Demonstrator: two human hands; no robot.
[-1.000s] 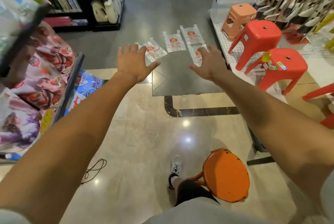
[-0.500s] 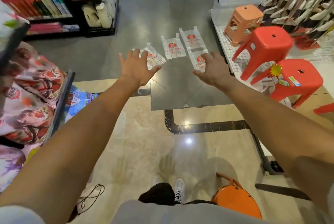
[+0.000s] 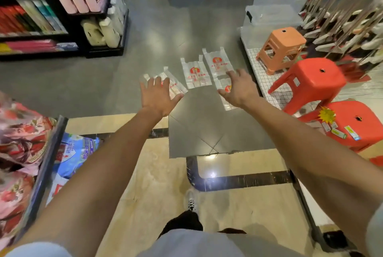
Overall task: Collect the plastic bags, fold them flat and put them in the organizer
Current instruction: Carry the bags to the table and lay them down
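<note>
Several clear plastic bags with red print lie flat on the grey floor ahead: one at the left (image 3: 175,85), one in the middle (image 3: 195,73), one further back (image 3: 217,62) and one at the right (image 3: 227,99). My left hand (image 3: 158,97) is stretched forward with spread fingers, in front of the left bag and holding nothing. My right hand (image 3: 240,89) is stretched out too, fingers relaxed, partly covering the right bag in the view. Both hands are up in the air, apart from the bags. No organizer can be seen.
Red stools (image 3: 310,82) and an orange stool (image 3: 281,47) stand on a low display platform (image 3: 277,95) at the right. Black shelves (image 3: 93,35) with bottles stand at the back left. A rack of packaged goods (image 3: 31,153) is close on my left. Clear storage boxes (image 3: 273,16) sit behind.
I have stepped forward, so the bags are nearer and lower in view. The orange stool by my feet has passed out of view. Both hands stay stretched out and hold nothing.
</note>
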